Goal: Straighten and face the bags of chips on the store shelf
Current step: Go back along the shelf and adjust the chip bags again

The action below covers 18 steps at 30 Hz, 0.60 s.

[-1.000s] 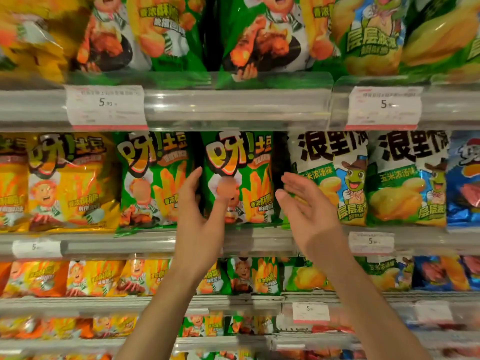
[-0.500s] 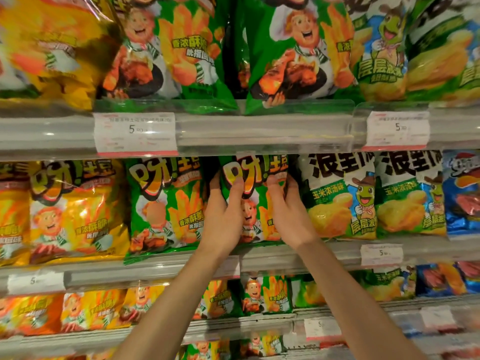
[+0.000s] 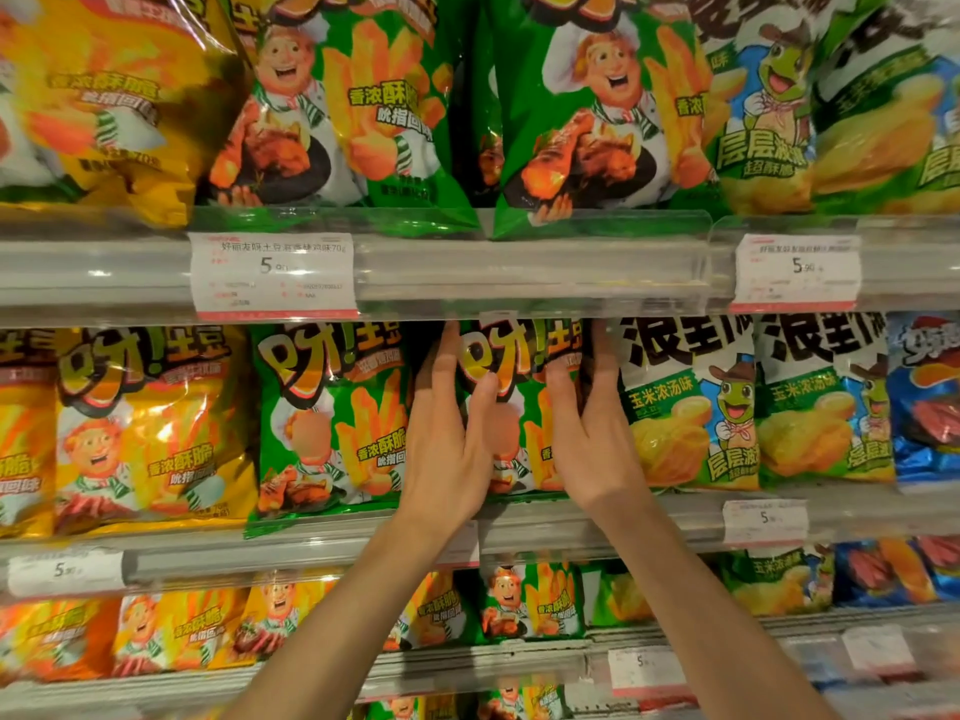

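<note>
Several store shelves point(image 3: 519, 272) are filled with chip bags standing upright in rows: yellow bags point(image 3: 140, 423) at the left, green bags point(image 3: 327, 418) with a cartoon chef and fries in the middle, green-and-white corn-flavour bags point(image 3: 691, 402) and blue bags point(image 3: 924, 397) at the right. One green chef bag point(image 3: 514, 366) on the middle shelf is gripped at its two sides: the left hand point(image 3: 447, 449) and right hand point(image 3: 592, 444) are wrapped around its edges, thumbs on the front.
</note>
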Each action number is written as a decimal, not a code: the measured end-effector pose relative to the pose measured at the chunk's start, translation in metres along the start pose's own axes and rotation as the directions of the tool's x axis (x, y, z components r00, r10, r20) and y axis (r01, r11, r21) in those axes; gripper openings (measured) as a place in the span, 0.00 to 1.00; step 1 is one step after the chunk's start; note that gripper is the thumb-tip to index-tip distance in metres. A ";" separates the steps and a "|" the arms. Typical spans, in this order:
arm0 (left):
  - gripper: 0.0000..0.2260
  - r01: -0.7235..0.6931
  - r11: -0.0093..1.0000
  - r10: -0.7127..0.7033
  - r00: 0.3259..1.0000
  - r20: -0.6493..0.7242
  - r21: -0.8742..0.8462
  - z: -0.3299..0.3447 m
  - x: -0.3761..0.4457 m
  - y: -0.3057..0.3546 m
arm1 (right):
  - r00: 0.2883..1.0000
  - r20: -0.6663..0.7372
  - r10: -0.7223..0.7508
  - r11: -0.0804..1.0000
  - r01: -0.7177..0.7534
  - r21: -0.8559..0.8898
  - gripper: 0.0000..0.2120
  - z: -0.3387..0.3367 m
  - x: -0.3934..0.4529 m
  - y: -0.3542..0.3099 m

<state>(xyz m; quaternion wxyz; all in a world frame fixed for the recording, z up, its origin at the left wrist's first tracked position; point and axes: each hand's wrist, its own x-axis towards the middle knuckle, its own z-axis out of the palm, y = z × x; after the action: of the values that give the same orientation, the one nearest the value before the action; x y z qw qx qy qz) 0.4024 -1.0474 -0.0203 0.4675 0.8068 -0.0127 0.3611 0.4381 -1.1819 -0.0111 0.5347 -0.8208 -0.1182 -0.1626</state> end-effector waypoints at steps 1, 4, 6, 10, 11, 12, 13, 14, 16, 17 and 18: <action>0.23 -0.021 0.999 0.021 1.000 0.007 0.030 0.000 0.002 -0.001 | 0.998 0.011 -0.062 0.997 0.062 -0.042 0.28 -0.001 -0.001 -0.002; 0.22 -0.036 0.999 0.035 0.999 0.033 0.040 0.003 0.006 -0.001 | 0.987 0.080 -0.137 0.975 0.149 -0.164 0.28 -0.002 0.000 -0.003; 0.22 -0.014 1.000 0.014 0.999 0.032 0.009 0.007 0.006 -0.002 | 0.986 0.086 -0.142 0.975 0.154 -0.161 0.28 -0.001 0.003 0.000; 0.22 0.010 1.000 -0.009 1.000 0.027 -0.025 0.010 0.011 -0.001 | 0.990 0.114 -0.082 0.989 0.095 -0.116 0.27 -0.003 0.008 -0.001; 0.22 0.012 1.000 -0.012 1.000 0.028 -0.027 0.010 0.011 0.000 | 0.990 0.122 -0.072 0.989 0.086 -0.116 0.27 -0.003 0.007 -0.001; 0.22 0.017 0.999 -0.016 0.999 0.030 -0.032 0.011 0.010 0.001 | 0.990 0.122 -0.068 0.989 0.083 -0.122 0.27 -0.004 0.006 -0.001; 0.22 0.022 0.999 -0.021 0.999 0.034 -0.039 0.011 0.008 0.002 | 0.991 0.115 -0.070 0.988 0.084 -0.127 0.27 -0.004 0.005 0.000; 0.22 0.025 0.999 -0.023 0.999 0.038 -0.045 0.011 0.006 0.003 | 0.992 0.103 -0.079 0.988 0.091 -0.127 0.27 -0.003 0.004 0.001; 0.22 0.029 0.998 -0.027 0.999 0.047 -0.052 0.011 0.005 0.004 | 0.992 0.079 -0.097 0.987 0.106 -0.118 0.27 -0.003 0.003 0.003; 0.21 0.033 0.998 -0.030 0.998 0.051 -0.052 0.011 0.005 0.004 | 0.992 0.075 -0.101 0.987 0.109 -0.120 0.27 -0.003 0.003 0.003; 0.21 0.037 0.998 -0.035 0.998 0.054 -0.051 0.011 0.006 0.005 | 0.992 0.074 -0.103 0.985 0.112 -0.130 0.27 -0.002 0.003 0.003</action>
<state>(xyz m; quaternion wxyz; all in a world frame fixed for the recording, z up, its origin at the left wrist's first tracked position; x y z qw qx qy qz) 0.4111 -1.0565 -0.0163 0.4944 0.8036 -0.0200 0.3306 0.4421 -1.1848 -0.0120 0.4646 -0.8522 -0.1689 -0.1713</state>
